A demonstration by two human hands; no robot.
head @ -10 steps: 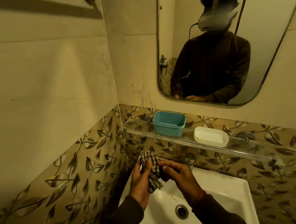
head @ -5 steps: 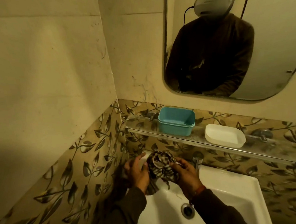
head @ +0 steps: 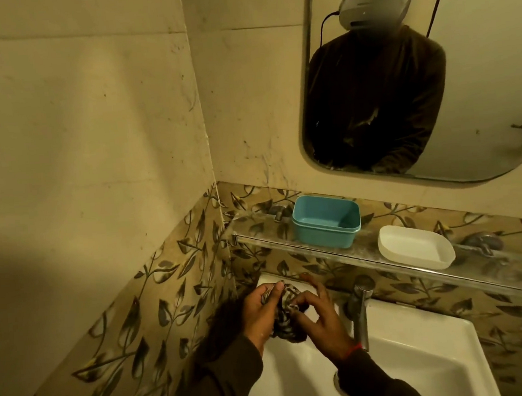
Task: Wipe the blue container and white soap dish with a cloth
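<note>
An empty blue container (head: 326,221) stands on a glass shelf (head: 369,256) against the leaf-patterned wall. To its right on the same shelf lies an empty white soap dish (head: 414,246). Below the shelf, over the sink's back left corner, a checked cloth (head: 287,312) is bunched into a ball between both hands. My left hand (head: 260,314) grips its left side and my right hand (head: 319,316) cups its right side with fingers curled over it. Both hands are well below and left of the container.
A white sink (head: 419,360) with a drain lies under my hands. A metal tap (head: 358,308) rises just right of my right hand. A mirror (head: 462,91) hangs above the shelf. Tiled walls meet in a corner at the left.
The cloth has gone from hanging loosely between my hands to being gathered into a tight ball. Both hands have stayed over the sink while the view tilted down and closer.
</note>
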